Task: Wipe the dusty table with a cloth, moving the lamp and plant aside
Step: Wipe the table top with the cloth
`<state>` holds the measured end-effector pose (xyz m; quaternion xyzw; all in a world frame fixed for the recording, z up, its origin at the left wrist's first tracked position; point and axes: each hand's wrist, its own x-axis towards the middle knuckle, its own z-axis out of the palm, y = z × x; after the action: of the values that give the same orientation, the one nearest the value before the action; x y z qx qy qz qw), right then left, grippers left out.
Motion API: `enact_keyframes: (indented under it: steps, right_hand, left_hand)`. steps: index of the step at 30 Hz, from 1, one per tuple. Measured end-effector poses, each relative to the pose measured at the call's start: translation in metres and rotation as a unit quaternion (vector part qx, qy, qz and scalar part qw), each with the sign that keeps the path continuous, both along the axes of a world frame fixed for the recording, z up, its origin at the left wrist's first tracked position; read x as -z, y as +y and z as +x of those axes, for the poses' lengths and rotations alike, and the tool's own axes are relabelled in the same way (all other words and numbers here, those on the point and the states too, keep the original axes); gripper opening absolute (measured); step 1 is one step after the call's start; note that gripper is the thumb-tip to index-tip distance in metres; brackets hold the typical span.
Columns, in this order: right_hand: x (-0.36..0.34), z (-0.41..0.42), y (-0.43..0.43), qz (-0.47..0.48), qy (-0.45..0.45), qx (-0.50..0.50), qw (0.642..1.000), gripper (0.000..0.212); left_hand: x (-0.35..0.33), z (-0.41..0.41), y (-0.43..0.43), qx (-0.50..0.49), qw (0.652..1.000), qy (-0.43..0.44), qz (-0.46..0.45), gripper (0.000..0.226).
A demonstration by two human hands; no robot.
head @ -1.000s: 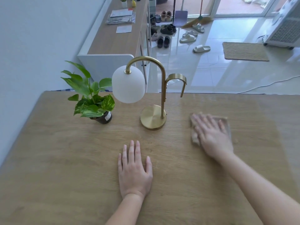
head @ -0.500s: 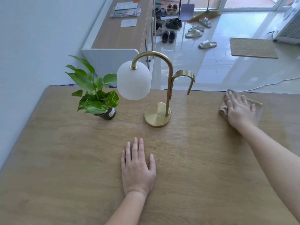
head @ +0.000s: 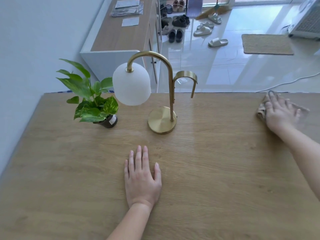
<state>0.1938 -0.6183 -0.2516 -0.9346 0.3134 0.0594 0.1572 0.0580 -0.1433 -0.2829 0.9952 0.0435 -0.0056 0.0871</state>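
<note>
On the wooden table [head: 216,170], my right hand [head: 280,113] presses flat on a beige cloth [head: 260,111] near the far right corner; the hand is blurred from motion. My left hand [head: 141,177] lies flat and open on the table's middle, near the front, holding nothing. A brass lamp [head: 162,120] with a white globe shade stands at the back centre. Left of it stands a small green plant [head: 93,104] in a dark pot.
A white wall runs along the table's left side. Beyond the far edge are a low wooden cabinet [head: 121,32] with papers, several shoes and slippers on the tiled floor, a doormat [head: 266,44] and a white cable.
My right hand has slid the cloth from beside the lamp base rightward and away, up to the far right corner. The left hand, lamp and plant have stayed put.
</note>
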Motion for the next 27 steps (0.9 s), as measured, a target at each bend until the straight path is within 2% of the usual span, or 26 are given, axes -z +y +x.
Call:
enact_keyframes:
  steps: [3, 6, 9, 11, 13, 16, 19, 23, 27]
  right_hand:
    - [-0.004, 0.031, 0.035, 0.013, 0.011, 0.009, 1.000, 0.058]
    - [-0.011, 0.035, 0.082, 0.021, 0.005, -0.125, 0.992, 0.054]
    - [-0.009, -0.018, 0.083, 0.021, -0.002, -0.201, 0.979, 0.051]
    - [-0.005, -0.053, 0.048, 0.009, -0.003, -0.177, 0.984, 0.052]
    - [-0.004, -0.064, 0.002, -0.001, 0.001, -0.102, 0.995, 0.057]
    - [-0.003, -0.038, -0.035, -0.006, 0.000, 0.028, 1.000, 0.062]
    - [-0.005, 0.007, -0.012, -0.007, 0.011, 0.060, 0.998, 0.058]
    - [-0.002, 0.040, 0.063, 0.019, 0.019, -0.059, 0.998, 0.057]
    - [0.000, 0.006, 0.145, 0.042, 0.002, -0.165, 0.985, 0.055]
  left_hand:
    - [-0.002, 0.000, 0.001, -0.001, 1.000, 0.001, -0.001, 0.072]
    - [0.000, 0.001, 0.000, -0.005, 1.000, -0.004, -0.001, 0.071]
    - [-0.002, -0.001, 0.000, -0.002, 1.000, 0.001, 0.001, 0.071]
    - [-0.002, -0.001, -0.001, -0.004, 1.000, -0.003, -0.001, 0.071]
    - [-0.002, -0.001, -0.002, -0.006, 1.000, -0.005, -0.003, 0.071]
    - [-0.002, -0.001, -0.002, -0.002, 1.000, -0.002, 0.001, 0.071]
    - [-0.002, 0.000, -0.002, -0.006, 1.000, -0.007, 0.004, 0.071]
    - [-0.002, 0.001, -0.002, -0.007, 1.000, -0.011, 0.008, 0.071]
    - [-0.003, -0.002, -0.003, -0.006, 1.000, -0.006, 0.012, 0.071]
